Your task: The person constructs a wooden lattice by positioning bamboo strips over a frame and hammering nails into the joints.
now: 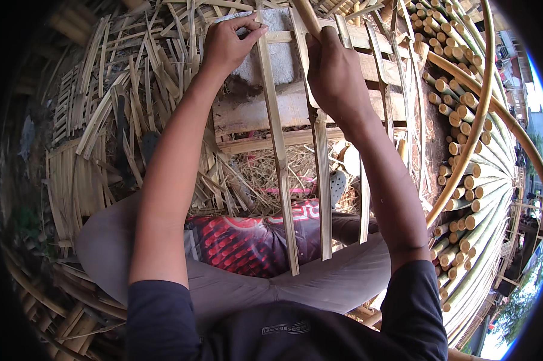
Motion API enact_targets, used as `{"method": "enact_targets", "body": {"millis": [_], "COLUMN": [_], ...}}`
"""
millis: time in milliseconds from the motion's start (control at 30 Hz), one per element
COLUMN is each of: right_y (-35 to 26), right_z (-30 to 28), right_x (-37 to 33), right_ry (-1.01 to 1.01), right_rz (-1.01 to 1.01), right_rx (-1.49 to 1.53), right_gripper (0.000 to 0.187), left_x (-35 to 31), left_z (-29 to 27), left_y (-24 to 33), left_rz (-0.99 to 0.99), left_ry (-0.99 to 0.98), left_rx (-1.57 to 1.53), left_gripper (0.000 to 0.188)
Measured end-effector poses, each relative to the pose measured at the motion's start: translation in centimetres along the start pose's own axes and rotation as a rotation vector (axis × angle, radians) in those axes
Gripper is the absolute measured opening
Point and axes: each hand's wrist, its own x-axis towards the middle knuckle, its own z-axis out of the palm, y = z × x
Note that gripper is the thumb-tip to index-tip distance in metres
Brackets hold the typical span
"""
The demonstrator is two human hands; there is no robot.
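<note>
My left hand [228, 47] is closed in a pinch at the far end of a long split-bamboo strip [276, 129]. What sits between its thumb and forefinger is too small to make out. Gripped in my right hand [337, 78] is a round wooden handle [307, 16]; its far end runs out of view at the top. Beside that fist, a second bamboo strip [322, 180] points back toward my lap. Both strips lie across wooden crosspieces [259, 108], over a pale stone block [277, 54]. A patterned red and black cloth [247, 243] covers my lap.
Cut bamboo poles [476, 204] are stacked on the right, behind a bent pole [485, 102]. Loose split strips [145, 84] heap up on the left, near a slatted bamboo panel [76, 180]. Shavings [265, 168] litter the ground below the crosspieces.
</note>
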Motion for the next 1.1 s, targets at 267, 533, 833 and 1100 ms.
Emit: {"method": "enact_targets", "body": {"millis": [267,533,833,1100], "right_y": [0.0,-2.7,-3.7,-1.8], "right_z": [-1.0,-8.6,-17.3,-20.5], "right_x": [-0.9,1.5,-2.4,-11.7], "right_ry": [0.064,0.232,0.439,0.623], "right_rz": [0.092,0.157,0.313,0.477], "right_rx": [0.068,0.743,0.774,0.878], "right_gripper": [0.022,0.031,0.032,0.024], "left_x": [0.1,0.2,0.6,-3.4], "left_z": [0.7,0.1,-12.7,-24.3], "left_y": [-0.3,-0.8,10.0,13.6], "left_rz": [0.004,-0.011,-0.093,1.015], "left_ry": [0.004,-0.012,-0.483,-0.951], "left_rx": [-0.036,-0.099,0.169,-1.8], "left_gripper": [0.023,0.023,0.067,0.056]}}
